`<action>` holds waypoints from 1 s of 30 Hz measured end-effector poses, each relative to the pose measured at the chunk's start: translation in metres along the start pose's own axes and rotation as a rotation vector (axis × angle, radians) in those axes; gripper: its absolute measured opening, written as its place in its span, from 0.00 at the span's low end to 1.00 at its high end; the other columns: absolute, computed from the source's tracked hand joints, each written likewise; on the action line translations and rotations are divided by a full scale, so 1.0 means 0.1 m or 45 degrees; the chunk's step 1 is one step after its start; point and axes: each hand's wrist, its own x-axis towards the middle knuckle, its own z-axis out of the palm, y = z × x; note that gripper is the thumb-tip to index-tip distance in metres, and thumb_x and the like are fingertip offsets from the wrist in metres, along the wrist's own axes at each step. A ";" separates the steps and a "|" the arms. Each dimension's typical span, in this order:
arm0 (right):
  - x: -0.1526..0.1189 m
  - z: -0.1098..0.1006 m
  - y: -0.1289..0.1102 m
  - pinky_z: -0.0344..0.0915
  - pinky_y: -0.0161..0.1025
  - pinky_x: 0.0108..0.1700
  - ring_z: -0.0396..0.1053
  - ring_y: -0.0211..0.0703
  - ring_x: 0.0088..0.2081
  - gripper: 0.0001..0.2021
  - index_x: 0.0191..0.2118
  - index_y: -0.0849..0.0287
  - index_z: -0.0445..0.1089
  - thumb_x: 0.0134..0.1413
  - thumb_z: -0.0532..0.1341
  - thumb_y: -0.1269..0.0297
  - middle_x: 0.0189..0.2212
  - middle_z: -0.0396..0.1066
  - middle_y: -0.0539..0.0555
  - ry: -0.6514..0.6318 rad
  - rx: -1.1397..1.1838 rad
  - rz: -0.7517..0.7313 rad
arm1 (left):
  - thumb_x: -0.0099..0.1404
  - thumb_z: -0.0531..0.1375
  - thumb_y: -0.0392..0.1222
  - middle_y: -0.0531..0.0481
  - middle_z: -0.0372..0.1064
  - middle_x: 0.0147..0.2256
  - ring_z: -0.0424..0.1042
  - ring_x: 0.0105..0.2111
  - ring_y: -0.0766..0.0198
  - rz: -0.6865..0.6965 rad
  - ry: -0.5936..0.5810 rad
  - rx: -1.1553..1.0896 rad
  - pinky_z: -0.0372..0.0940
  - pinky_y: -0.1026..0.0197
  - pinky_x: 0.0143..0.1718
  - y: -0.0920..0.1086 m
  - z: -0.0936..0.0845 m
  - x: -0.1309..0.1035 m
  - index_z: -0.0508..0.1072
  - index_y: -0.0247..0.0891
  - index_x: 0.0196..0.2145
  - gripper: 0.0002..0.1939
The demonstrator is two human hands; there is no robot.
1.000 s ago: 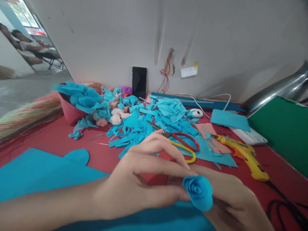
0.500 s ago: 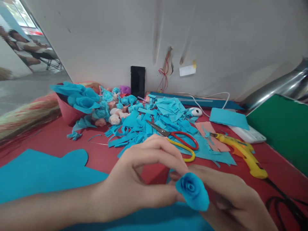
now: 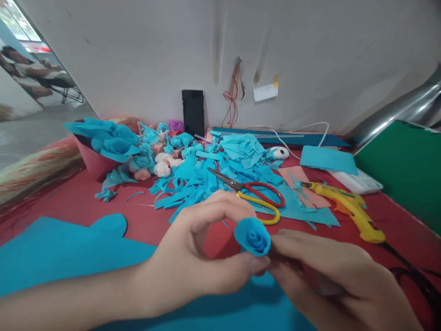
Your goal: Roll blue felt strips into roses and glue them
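A small rolled blue paper rose (image 3: 253, 236), its spiral centre facing me, is held up near the front of the table. My left hand (image 3: 206, 248) grips it between thumb and curled fingers, the thumb pressed just under the petals. From the right, my right hand (image 3: 330, 271) is closed with its thumb and fingertips pinched against the side and base of the rose. The underside of the flower is hidden by the fingers. Behind the hands lie scissors (image 3: 263, 188) with one red and one yellow handle, resting on blue paper strips (image 3: 193, 177).
A yellow glue gun (image 3: 360, 223) lies at right beside a green board (image 3: 403, 170). At left, finished paper flowers (image 3: 163, 168) surround a pink cone bouquet (image 3: 91, 158). A phone (image 3: 193, 112) leans on the wall. Large blue sheets (image 3: 65, 250) cover the front; a person (image 3: 37, 69) sits far left.
The rose has moved up and left and now faces me more directly. My left thumb has come beneath its petals, and my right hand has shifted to its right side.
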 end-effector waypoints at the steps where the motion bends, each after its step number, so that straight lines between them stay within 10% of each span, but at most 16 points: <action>1: 0.01 0.00 0.00 0.65 0.19 0.27 0.72 0.32 0.28 0.06 0.29 0.52 0.69 0.52 0.56 0.69 0.20 0.69 0.43 0.015 -0.025 0.001 | 0.51 0.63 0.29 0.54 0.66 0.30 0.66 0.32 0.70 -0.006 0.002 -0.016 0.62 0.68 0.40 0.00 0.00 0.00 0.70 0.35 0.28 0.06; 17: 0.02 0.02 0.03 0.66 0.29 0.19 0.69 0.40 0.21 0.14 0.24 0.53 0.73 0.53 0.55 0.56 0.14 0.65 0.49 0.074 -0.352 0.063 | 0.53 0.62 0.35 0.56 0.67 0.32 0.67 0.36 0.69 -0.103 -0.039 0.123 0.61 0.67 0.42 -0.06 -0.01 -0.02 0.70 0.38 0.31 0.06; 30: 0.07 -0.13 0.08 0.62 0.26 0.19 0.66 0.34 0.19 0.13 0.19 0.56 0.68 0.51 0.55 0.68 0.17 0.67 0.46 -0.209 -0.135 0.061 | 0.55 0.61 0.33 0.55 0.68 0.29 0.67 0.32 0.69 -0.114 -0.112 0.226 0.62 0.66 0.39 -0.01 -0.02 0.02 0.70 0.36 0.30 0.03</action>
